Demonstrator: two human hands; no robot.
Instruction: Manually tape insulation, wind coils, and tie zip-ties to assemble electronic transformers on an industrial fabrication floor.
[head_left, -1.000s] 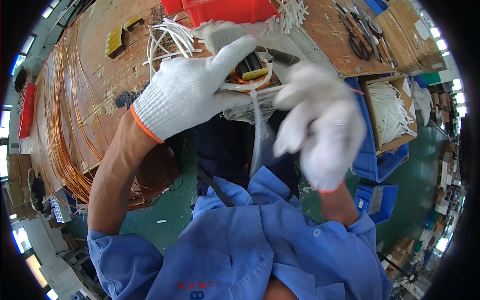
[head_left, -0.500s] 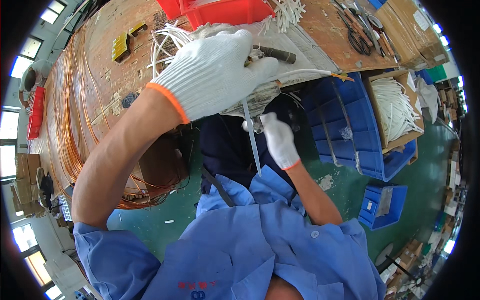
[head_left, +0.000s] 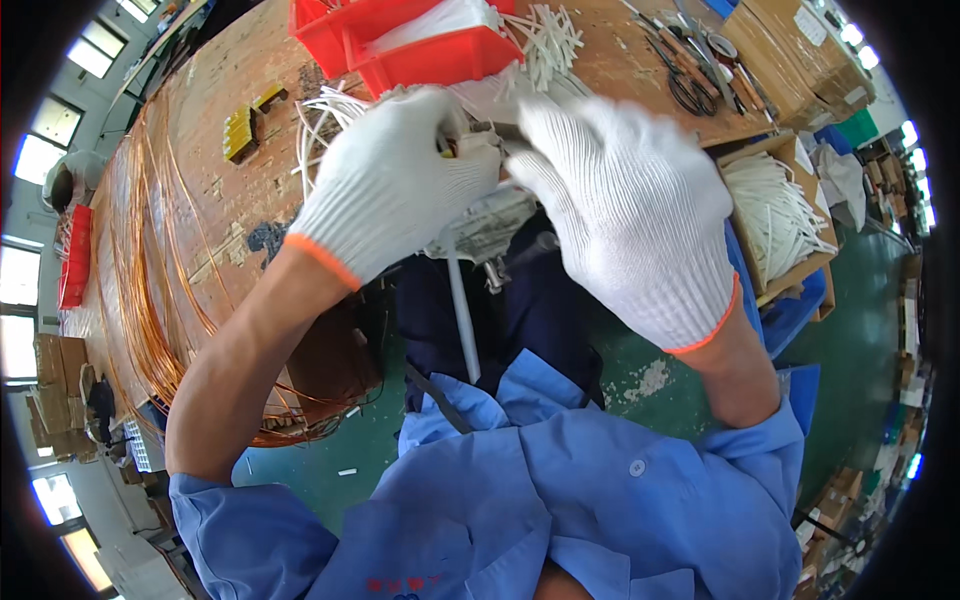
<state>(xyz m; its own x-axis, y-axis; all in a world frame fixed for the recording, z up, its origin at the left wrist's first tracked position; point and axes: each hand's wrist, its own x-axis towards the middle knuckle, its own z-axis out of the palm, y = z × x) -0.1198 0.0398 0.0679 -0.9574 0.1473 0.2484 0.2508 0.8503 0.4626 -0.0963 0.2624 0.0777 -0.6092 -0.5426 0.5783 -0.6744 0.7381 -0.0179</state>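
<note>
- Worker's left hand (head_left: 400, 180), white glove with orange cuff, fingers curled down around a workpiece (head_left: 449, 150). Mostly hidden by the glove; a bit of yellow shows in the gap by the thumb.
- Right hand (head_left: 640, 220), same glove, just beside the left, fingers together and partly bent, tips blurred. Cannot tell whether it holds anything.
- Workpiece sits at the near edge of the wooden table (head_left: 210, 100), above a worn grey block (head_left: 490, 225); metal fitting (head_left: 495, 275) below that.
- Progress, judged: partway. The piece is in hand, and a pale strip (head_left: 461, 310) hangs from beneath the left glove. Whether it is fastened there or only trapped, cannot tell.
- Left to do, judged: the strip's lower length hangs loose, neither hand on it, so that end looks unfinished.
- Direction: strip's long axis runs from the table edge toward the worker's lap, slanting slightly right; free end points at the worker. Nearly straight.
- Workpiece's own long axis: too covered to tell.
</note>
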